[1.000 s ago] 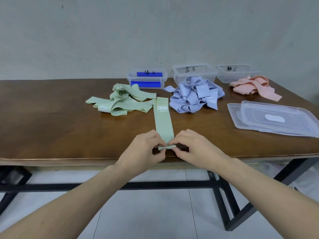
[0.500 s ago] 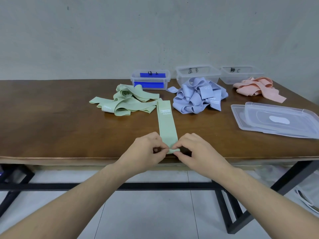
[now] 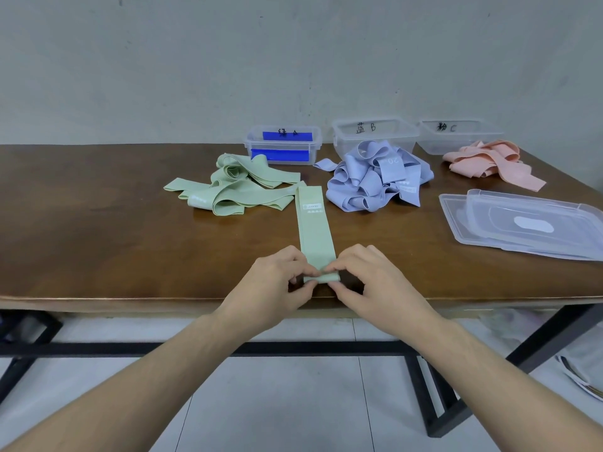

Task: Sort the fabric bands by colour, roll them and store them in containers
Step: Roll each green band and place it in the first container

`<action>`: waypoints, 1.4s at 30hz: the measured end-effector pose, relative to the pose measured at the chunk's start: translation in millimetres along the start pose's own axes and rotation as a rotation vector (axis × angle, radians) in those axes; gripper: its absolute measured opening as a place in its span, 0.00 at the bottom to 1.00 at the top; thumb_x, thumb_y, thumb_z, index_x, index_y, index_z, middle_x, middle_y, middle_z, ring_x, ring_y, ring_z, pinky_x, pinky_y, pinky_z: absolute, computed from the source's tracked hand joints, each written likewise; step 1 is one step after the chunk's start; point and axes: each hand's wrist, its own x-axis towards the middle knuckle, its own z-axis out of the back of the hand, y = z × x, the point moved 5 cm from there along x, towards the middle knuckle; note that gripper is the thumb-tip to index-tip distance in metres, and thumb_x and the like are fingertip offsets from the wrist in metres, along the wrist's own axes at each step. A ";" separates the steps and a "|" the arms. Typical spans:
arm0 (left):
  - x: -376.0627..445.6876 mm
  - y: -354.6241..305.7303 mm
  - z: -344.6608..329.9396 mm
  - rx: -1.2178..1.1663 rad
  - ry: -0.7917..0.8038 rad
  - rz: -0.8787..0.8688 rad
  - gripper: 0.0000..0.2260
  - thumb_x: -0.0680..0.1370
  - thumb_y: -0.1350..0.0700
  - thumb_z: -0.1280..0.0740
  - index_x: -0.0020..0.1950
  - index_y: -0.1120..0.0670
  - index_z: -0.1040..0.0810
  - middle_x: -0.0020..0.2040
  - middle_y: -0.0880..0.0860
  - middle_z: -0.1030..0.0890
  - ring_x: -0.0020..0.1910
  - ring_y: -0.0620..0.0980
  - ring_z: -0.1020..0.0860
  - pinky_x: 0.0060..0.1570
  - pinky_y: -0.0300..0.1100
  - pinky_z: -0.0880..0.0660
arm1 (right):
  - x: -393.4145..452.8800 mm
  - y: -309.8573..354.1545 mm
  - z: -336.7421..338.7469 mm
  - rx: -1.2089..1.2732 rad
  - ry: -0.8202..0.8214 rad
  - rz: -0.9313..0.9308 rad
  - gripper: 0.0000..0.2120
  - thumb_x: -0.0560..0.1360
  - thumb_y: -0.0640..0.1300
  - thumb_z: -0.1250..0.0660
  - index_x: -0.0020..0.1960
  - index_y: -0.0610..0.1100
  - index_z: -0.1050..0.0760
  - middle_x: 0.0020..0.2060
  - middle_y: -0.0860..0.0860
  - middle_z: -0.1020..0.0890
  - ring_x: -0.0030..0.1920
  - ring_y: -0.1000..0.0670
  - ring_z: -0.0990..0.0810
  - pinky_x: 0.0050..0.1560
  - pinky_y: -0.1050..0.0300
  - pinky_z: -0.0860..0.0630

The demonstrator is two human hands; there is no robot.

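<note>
A grey wall backs my brown wooden table (image 3: pixel 98 230). On its right side lie stacked clear lids (image 3: pixel 528 223). Along the back stand three clear containers: container A (image 3: pixel 283 145) with blue inside, container B (image 3: pixel 375 132), container C (image 3: pixel 460 133). Before them sit a green band pile (image 3: pixel 228 190), a lavender band pile (image 3: pixel 375 181) and a pink band pile (image 3: pixel 489 163). One green band (image 3: pixel 315 230) lies flat and straight toward me, its near end folded over at the table edge. My left hand (image 3: pixel 274 288) and right hand (image 3: pixel 375 285) both pinch that folded end between fingertips and thumbs.
</note>
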 end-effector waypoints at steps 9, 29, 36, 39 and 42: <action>-0.6 1.8 1.8 0.002 -0.041 -0.013 0.08 0.77 0.56 0.28 0.54 0.48 0.17 0.46 0.41 0.27 0.41 0.45 0.27 0.38 0.32 0.30 | 11.9 -9.6 -1.5 0.036 0.043 -0.057 0.08 0.79 0.46 0.32 0.56 0.51 0.18 0.49 0.60 0.24 0.52 0.55 0.27 0.51 0.63 0.29; 13.4 1.5 7.1 -0.004 0.000 0.042 0.09 0.73 0.55 0.25 0.53 0.52 0.14 0.43 0.42 0.25 0.37 0.44 0.25 0.42 0.41 0.24 | 16.5 0.8 2.4 -0.048 0.123 -0.057 0.09 0.80 0.48 0.34 0.60 0.52 0.21 0.51 0.59 0.24 0.51 0.57 0.28 0.55 0.58 0.27; -5.1 -9.2 4.2 0.014 0.014 0.010 0.08 0.74 0.53 0.26 0.53 0.48 0.14 0.43 0.40 0.26 0.39 0.43 0.25 0.40 0.36 0.26 | -1.2 13.2 3.1 -0.090 0.124 -0.029 0.09 0.81 0.49 0.35 0.59 0.52 0.20 0.50 0.61 0.25 0.49 0.57 0.33 0.51 0.66 0.33; -7.9 -7.1 5.5 -0.009 -0.006 0.003 0.10 0.74 0.54 0.26 0.55 0.47 0.16 0.43 0.40 0.26 0.41 0.45 0.26 0.40 0.33 0.28 | 1.1 16.1 2.3 -0.122 0.097 -0.045 0.09 0.81 0.47 0.35 0.59 0.49 0.20 0.51 0.59 0.26 0.50 0.55 0.35 0.53 0.64 0.33; -10.8 -3.4 4.2 -0.021 -0.026 -0.025 0.09 0.74 0.56 0.25 0.53 0.49 0.16 0.45 0.40 0.25 0.40 0.46 0.26 0.39 0.33 0.29 | 1.2 17.4 0.1 -0.129 0.079 -0.056 0.09 0.81 0.46 0.35 0.59 0.48 0.20 0.51 0.58 0.26 0.50 0.54 0.35 0.55 0.61 0.31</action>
